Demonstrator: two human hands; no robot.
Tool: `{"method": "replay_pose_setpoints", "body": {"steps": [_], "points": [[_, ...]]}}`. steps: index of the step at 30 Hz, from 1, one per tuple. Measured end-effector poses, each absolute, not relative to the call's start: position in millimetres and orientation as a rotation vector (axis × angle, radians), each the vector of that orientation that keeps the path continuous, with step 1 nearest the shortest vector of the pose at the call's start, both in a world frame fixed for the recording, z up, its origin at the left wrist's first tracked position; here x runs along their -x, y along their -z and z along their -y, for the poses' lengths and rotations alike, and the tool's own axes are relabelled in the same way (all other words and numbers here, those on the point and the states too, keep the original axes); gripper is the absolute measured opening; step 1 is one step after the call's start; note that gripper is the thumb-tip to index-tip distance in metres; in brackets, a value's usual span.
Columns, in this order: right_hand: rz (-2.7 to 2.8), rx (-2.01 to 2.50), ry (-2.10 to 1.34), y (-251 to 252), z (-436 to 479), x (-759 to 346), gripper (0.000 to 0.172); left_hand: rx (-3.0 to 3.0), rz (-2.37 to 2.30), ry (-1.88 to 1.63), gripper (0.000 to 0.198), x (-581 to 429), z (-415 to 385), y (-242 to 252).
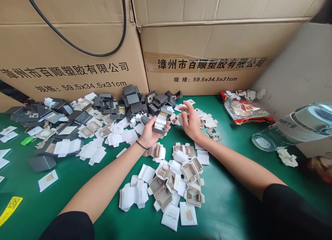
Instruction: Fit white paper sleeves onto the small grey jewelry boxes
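My left hand [149,133] is wrapped round a small dark grey box [160,122], palm up, with a white folded card insert showing inside it. To the right, my right hand [191,122] is raised over some torn card pieces, fingers bent and apart, holding nothing. Behind the held box lies a heap of dark grey boxes [132,99], some open. Nearer to me, between my forearms, spreads a pile of white and grey-brown card inserts [178,174]. A white envelope-like card [170,216] lies at its front.
Large cardboard cartons [207,43] stand along the back, with a black cable [103,55] hanging in front. At right are a red snack bag [245,108], a clear bottle [285,131] and crumpled tissue [287,157]. A yellow label [10,209] lies on the green table [223,205].
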State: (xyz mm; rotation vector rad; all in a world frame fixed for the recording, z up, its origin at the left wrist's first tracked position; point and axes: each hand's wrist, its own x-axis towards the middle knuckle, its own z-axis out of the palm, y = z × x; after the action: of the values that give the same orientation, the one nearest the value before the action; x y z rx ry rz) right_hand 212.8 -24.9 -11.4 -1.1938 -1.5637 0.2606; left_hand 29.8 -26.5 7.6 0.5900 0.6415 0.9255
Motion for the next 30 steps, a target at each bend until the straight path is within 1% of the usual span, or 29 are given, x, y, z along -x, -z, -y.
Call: {"method": "replay_pose_setpoints", "body": {"steps": [4, 9, 11, 15, 18, 21, 25, 28, 30], "points": [[1.236, 1.109, -0.604, 1.1, 27.7, -205.1, 0.037, -0.652, -0.583, -0.747, 0.047, -28.9, 26.9, -6.6], [0.666, 0.991, -1.099, -8.1, 29.7, -198.4, 0.022, -0.648, -0.498, -0.605, 0.052, -29.0, 27.4, -3.1], [0.506, 0.968, -1.245, -7.6, 32.4, -195.5, 0.019, -0.65, -0.497, -0.567, 0.05, -29.4, 28.7, -0.6], [0.435, 1.008, -1.368, -4.7, 40.3, -189.7, 0.023, -0.679, -0.526, -0.548, 0.04, -31.5, 33.4, 2.8], [0.522, 1.048, -1.32, -2.1, 42.6, -187.3, 0.022, -0.688, -0.523, -0.576, 0.036, -33.6, 35.1, 2.9], [0.72, 1.075, -1.163, 3.2, 41.3, -187.5, 0.024, -0.635, -0.503, -0.616, 0.037, -34.8, 33.0, 1.4], [1.296, 1.081, -0.777, 9.4, 41.1, -192.1, 0.033, -0.453, -0.506, -0.789, 0.04, -33.2, 27.7, -4.8], [1.739, 1.023, -0.524, 9.4, 42.9, -195.4, 0.028, -0.343, -0.557, -0.893, 0.037, -31.5, 25.9, -10.6], [1.868, 1.001, -0.449, 8.7, 43.4, -196.0, 0.025, -0.316, -0.566, -0.913, 0.034, -31.3, 26.0, -12.9]]}}
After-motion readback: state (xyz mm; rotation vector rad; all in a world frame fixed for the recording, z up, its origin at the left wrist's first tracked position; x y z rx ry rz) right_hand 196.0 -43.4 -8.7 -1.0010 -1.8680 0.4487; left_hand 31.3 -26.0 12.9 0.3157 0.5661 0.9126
